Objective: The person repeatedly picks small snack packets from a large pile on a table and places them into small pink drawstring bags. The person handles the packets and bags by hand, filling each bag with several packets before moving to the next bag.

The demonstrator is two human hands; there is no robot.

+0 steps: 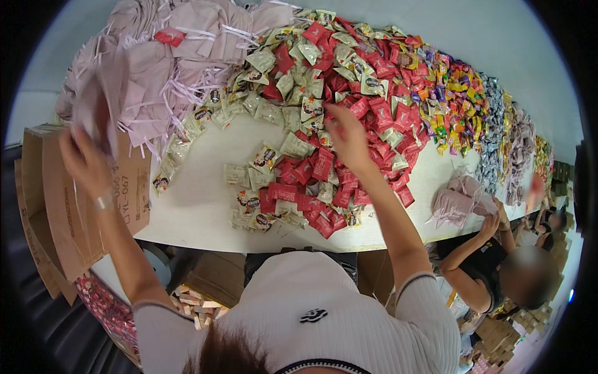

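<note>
A blurred pink fabric pouch (pixel 100 100) is in my left hand (pixel 88 163), above the cardboard box at the left; a dark reddish patch shows on it. My right hand (pixel 348 135) is over the heap of small packets in the middle of the table, fingers spread and nothing visible in them. Around it lie red sachets (pixel 323 163) and cream-coloured wrapped packets (pixel 295 146), mixed together. Several of both kinds spread toward the near edge of the white table (pixel 191 205). Further left is a large pile of pink pouches (pixel 149 70) with pale ribbon ties, one red sachet (pixel 170 36) on top.
An open cardboard box (pixel 56 201) stands against the table's left end. Multicoloured sweets (pixel 453 103) and silvery packets (pixel 490 126) continue to the right. There a co-worker's hands (pixel 493 219) handle a pink pouch. Below the table, another carton (pixel 217 276) sits near small blocks (pixel 196 304).
</note>
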